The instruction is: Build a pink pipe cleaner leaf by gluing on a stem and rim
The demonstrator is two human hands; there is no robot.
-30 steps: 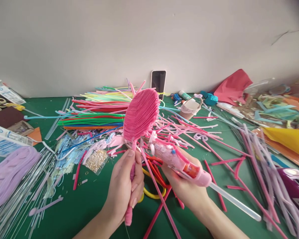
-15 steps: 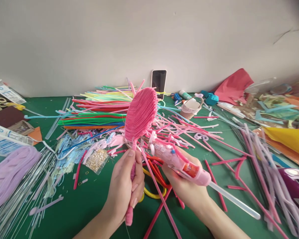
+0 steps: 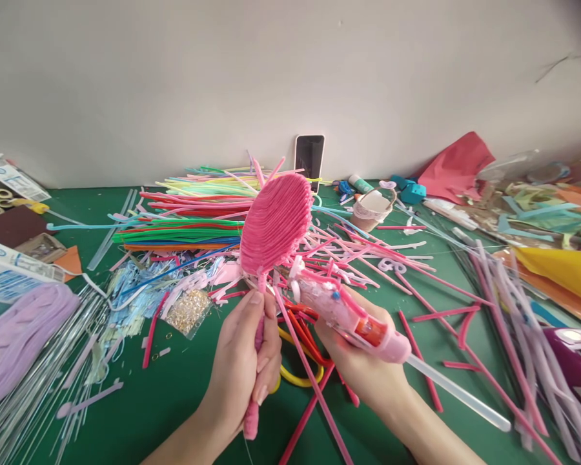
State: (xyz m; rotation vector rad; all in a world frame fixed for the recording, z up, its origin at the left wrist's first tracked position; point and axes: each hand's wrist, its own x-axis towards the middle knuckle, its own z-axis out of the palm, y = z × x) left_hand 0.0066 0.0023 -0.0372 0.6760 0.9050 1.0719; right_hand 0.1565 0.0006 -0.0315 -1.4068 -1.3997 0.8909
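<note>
My left hand [image 3: 246, 352] is wrapped round the handle of a pink pipe-cleaner fan [image 3: 275, 223], whose ribbed, rounded head stands upright above the fist. In my right hand [image 3: 351, 349] is a pink glue gun [image 3: 348, 310], closed in the grip, with a clear glue stick [image 3: 458, 392] poking out of its back end. The gun's nozzle, near the lower right of the fan's head, is partly hidden; I cannot tell whether it touches. A long pink pipe cleaner [image 3: 310, 371] slants down between my hands, over yellow-and-red scissor handles [image 3: 303, 378].
Bundles of coloured pipe cleaners [image 3: 188, 229] lie behind the fan. A phone [image 3: 309, 161] leans on the wall, with a small basket [image 3: 369, 210] to its right. At left are a bag of gold rings [image 3: 188, 313], metal wires [image 3: 33, 394] and a lilac bundle [image 3: 24, 342].
The fan's head has turned slightly towards me and to the right, showing more of its ribbed face. Both hands keep their grips and have hardly moved.
</note>
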